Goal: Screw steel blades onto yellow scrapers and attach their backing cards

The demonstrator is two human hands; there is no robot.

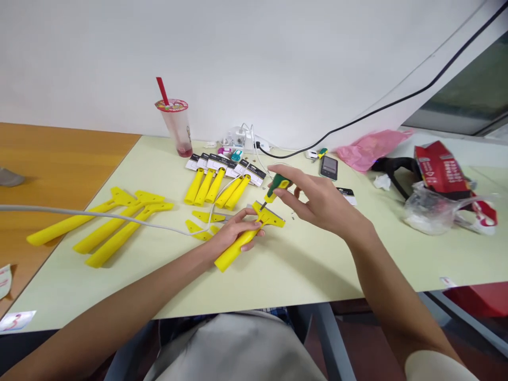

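Note:
My left hand (240,228) is closed round the neck of a yellow scraper (234,254), whose wide head points away from me and to the right. My right hand (313,198) grips the green and yellow handle of a screwdriver (280,185). Its tip meets the scraper's head, near a screw hole. Just behind my left hand lie loose yellow scraper head pieces (196,230). Three yellow scraper handles (127,233) rest to the left. Farther back, several yellow handles (214,188) lie with black and white cards under their upper ends.
A cup with a red straw (177,127) stands by the wall. Across the left side runs a grey cable (99,214). A power strip (240,138), a small phone-like device (329,167), a pink bag (369,151) and a clear plastic bag (426,211) are at the back and right.

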